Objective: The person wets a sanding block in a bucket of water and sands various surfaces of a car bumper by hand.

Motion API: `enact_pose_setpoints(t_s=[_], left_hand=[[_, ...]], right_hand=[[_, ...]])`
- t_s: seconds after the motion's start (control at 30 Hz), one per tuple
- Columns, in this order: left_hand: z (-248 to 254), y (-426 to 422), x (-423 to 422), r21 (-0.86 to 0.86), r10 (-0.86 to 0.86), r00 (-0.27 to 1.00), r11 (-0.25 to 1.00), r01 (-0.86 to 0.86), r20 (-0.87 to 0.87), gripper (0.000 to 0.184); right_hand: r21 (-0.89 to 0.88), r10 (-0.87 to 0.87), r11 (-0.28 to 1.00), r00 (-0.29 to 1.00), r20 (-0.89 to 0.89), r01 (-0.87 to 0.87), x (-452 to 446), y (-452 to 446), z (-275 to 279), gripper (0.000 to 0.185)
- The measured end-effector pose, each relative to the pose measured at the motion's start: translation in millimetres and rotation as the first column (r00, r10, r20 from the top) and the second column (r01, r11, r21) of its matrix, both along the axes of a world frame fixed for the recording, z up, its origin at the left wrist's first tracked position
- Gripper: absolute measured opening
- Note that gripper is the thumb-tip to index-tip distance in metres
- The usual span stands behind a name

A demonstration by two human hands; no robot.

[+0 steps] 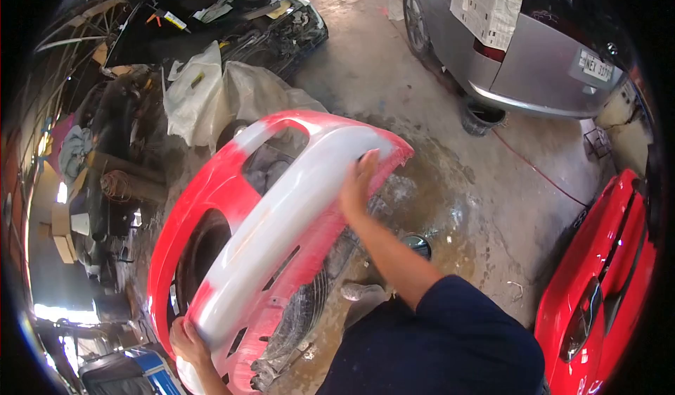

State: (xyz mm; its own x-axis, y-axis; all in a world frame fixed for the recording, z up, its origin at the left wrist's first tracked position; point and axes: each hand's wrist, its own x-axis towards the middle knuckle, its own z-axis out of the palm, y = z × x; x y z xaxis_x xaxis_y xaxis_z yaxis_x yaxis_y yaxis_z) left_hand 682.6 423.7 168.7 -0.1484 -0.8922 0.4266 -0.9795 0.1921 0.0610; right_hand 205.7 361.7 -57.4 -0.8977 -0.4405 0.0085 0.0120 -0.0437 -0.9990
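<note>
A red car bumper [274, 215] with a broad grey-white band lies tilted in front of me, its openings facing left. My left hand [190, 344] grips its near lower end, the fingers bent over the edge. Toward the far end, my right hand [358, 184] presses on the pale band with its fingers close together. A small dark piece shows at those fingertips; I cannot make out what it is. Under the bumper, a tire [304, 317] is partly visible, whitened in places.
A round container [417, 246] stands on the wet floor by my right forearm. Ahead are a black bucket [481, 117] and a grey van [541, 71]. Red body panels [598, 282] stand at right. Plastic sheeting [200, 96] and an open engine bay [274, 40] are at left.
</note>
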Motion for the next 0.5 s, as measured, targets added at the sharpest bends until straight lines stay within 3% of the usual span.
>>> enact_pose_setpoints(t_s=[0.07, 0.1, 0.13, 0.17, 0.23, 0.27, 0.37, 0.4, 0.43, 0.5], left_hand=[[-1.9, 1.7, 4.8, -0.012, 0.005, 1.000, 1.000, -0.005, 0.019, 0.044], [-1.3, 1.7, 4.1, -0.026, 0.005, 1.000, 1.000, -0.004, 0.031, 0.044], [-1.4, 0.1, 2.1, -0.046, 0.003, 0.999, 0.999, -0.002, 0.036, 0.044], [-2.5, -1.1, 2.6, -0.056, 0.012, 0.999, 0.998, -0.010, 0.043, 0.043], [-5.3, 1.2, 6.9, -0.078, 0.043, 0.998, 0.996, -0.039, 0.053, 0.042], [-4.7, 2.8, 3.8, -0.105, 0.011, 1.000, 0.994, -0.009, 0.024, 0.042], [-2.9, 7.0, 6.9, -0.088, 0.030, 1.000, 0.996, -0.029, 0.005, 0.040], [2.9, 10.7, -3.7, -0.146, -0.059, 0.997, 0.988, 0.052, -0.048, 0.038], [3.9, 11.7, -4.5, -0.132, -0.037, 0.998, 0.991, 0.029, -0.056, 0.036], [2.2, 13.5, -3.8, -0.183, -0.048, 0.997, 0.982, 0.036, -0.058, 0.028]], right_hand=[[-0.072, 0.178, 0.977, 0.957, -0.228, -0.199, 88.1, 26.3, 30.8, 0.077], [-0.122, 0.056, 0.974, 0.731, -0.680, -0.189, 121.8, 34.3, 32.2, 0.074], [0.339, 0.584, 0.797, 0.495, -0.643, -0.500, 137.4, 53.4, 70.6, 0.075], [0.703, 0.924, 0.354, 0.118, -0.363, -0.617, 148.1, 74.4, 111.0, 0.078], [0.377, 0.555, 0.691, 0.119, -0.823, -0.617, 193.2, 90.3, 67.6, 0.076], [0.148, 0.284, 0.764, 0.121, -0.951, -0.628, 209.0, 96.5, 53.5, 0.075], [0.288, 0.467, 0.512, -0.019, -0.884, -0.809, 190.3, 117.6, 66.1, 0.069], [0.284, 0.555, 0.463, 0.025, -0.831, -0.840, 182.7, 134.7, 67.8, 0.067], [0.281, 0.640, 0.412, 0.056, -0.766, -0.866, 169.1, 150.8, 66.9, 0.066], [0.414, 0.792, 0.292, -0.025, -0.611, -0.862, 139.5, 185.6, 45.5, 0.064]])
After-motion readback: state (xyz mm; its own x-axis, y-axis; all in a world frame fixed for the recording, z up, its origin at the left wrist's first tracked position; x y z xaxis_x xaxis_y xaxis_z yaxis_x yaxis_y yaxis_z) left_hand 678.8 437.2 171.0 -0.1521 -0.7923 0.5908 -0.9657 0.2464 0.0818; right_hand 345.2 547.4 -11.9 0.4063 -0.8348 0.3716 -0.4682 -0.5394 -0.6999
